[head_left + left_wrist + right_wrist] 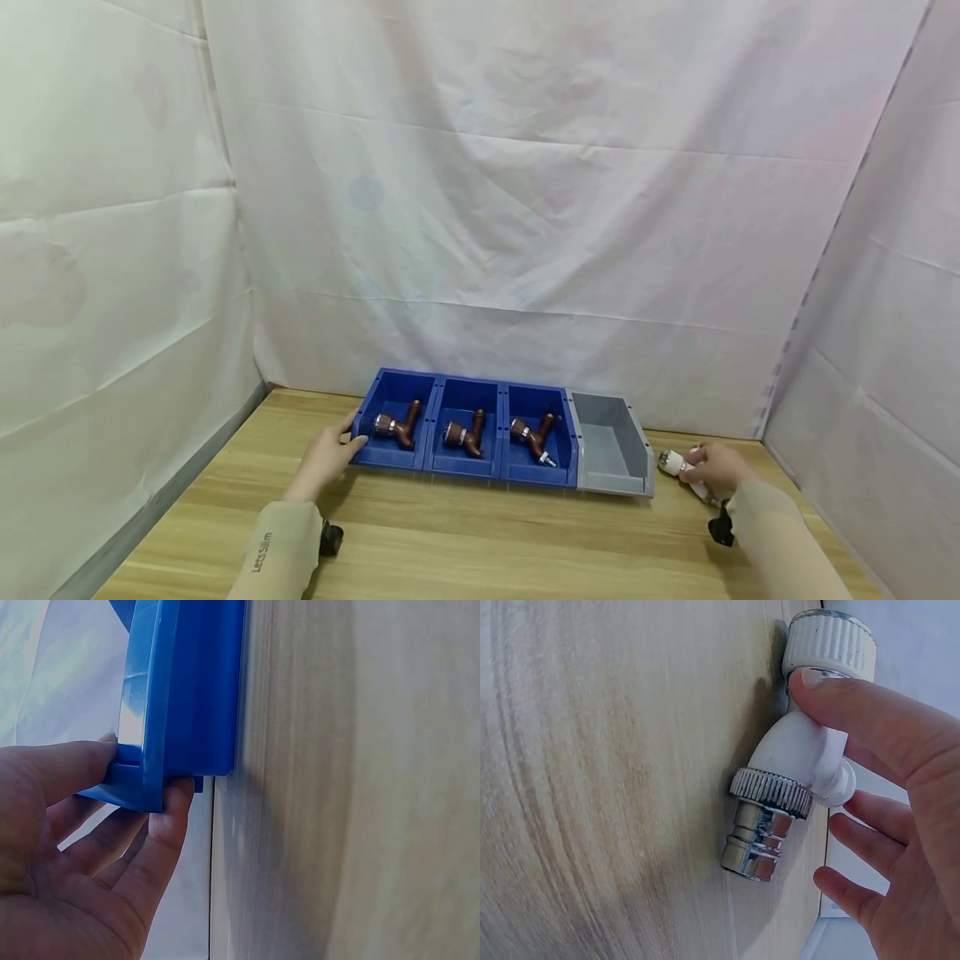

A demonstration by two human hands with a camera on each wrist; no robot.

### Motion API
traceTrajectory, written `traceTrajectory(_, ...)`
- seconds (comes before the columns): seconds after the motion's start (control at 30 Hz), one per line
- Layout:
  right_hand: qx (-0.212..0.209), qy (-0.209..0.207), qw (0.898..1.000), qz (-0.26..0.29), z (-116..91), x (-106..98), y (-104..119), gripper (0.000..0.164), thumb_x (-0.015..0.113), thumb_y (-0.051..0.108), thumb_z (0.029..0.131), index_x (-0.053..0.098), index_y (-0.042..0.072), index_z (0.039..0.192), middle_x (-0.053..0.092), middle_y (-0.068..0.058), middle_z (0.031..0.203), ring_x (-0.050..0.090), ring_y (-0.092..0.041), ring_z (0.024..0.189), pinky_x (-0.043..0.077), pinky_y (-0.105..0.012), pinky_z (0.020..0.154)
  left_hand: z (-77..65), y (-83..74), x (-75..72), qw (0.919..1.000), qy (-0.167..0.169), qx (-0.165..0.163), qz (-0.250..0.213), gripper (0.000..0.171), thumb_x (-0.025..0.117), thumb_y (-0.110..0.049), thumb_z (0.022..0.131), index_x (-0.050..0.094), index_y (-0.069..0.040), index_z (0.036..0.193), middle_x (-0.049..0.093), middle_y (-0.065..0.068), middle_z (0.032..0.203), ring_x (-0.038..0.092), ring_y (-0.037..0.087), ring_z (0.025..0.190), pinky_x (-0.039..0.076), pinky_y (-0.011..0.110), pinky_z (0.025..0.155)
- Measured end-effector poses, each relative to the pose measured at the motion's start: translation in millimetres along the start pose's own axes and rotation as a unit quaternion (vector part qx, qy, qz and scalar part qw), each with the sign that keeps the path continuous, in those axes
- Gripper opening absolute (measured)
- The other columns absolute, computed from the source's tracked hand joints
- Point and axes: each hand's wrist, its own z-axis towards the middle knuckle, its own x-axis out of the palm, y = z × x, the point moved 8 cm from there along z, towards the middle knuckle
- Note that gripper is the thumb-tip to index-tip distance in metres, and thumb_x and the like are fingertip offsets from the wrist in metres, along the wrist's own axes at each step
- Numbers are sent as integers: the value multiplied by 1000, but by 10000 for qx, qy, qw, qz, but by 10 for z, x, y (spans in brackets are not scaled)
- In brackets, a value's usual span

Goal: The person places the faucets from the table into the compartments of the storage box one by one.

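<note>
My left hand point(324, 460) grips the end rim of the leftmost blue bin point(384, 457); in the left wrist view the thumb lies on one side of the bin's rim point(154, 712) and fingers on the other. At the right, my right hand point(717, 468) pinches a white tap point(672, 462) beside the grey bin point(611, 442). The right wrist view shows the white tap point(791, 750) with a ribbed knob and a chrome hose spout, my thumb at its neck. Whether it touches the table cannot be told.
Three blue bins stand in a row with the grey one at their right end. Each blue bin holds a brown tap: left point(406, 435), middle point(476, 437) and right point(531, 435). White cloth point(510, 208) hangs behind and beside the wooden table point(465, 533).
</note>
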Motion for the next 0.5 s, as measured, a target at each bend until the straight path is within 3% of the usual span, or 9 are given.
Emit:
traceTrajectory(0.2, -91, -12, 10000, -14, 5, -5, 4, 43, 82, 24, 75, 72, -6, 103, 55, -36, 119, 60, -40, 99, 51, -48, 80, 0, 4, -4, 10000, -21, -20, 29, 57, 61, -12, 95, 40, 1, 146, 49, 32, 135, 62, 34, 95, 49, 48, 80)
traceTrajectory(0.37, 28, -1, 10000, -49, 15, 11, -35, 45, 83, 27, 74, 72, -6, 102, 55, -36, 120, 59, -41, 101, 51, -48, 80, -5, 12, 5, 10000, 20, -78, -12, 57, 61, -13, 95, 39, 0, 147, 48, 32, 135, 65, 33, 86, 51, 44, 73)
traceTrajectory(0.5, -11, -3, 10000, -86, 28, 15, -35, 43, 83, 27, 74, 72, -6, 100, 58, -33, 116, 60, -40, 99, 51, -49, 81, -21, 3, 1, 10000, 14, -73, 13, 57, 60, -13, 95, 39, 0, 147, 48, 32, 135, 63, 36, 96, 50, 47, 78)
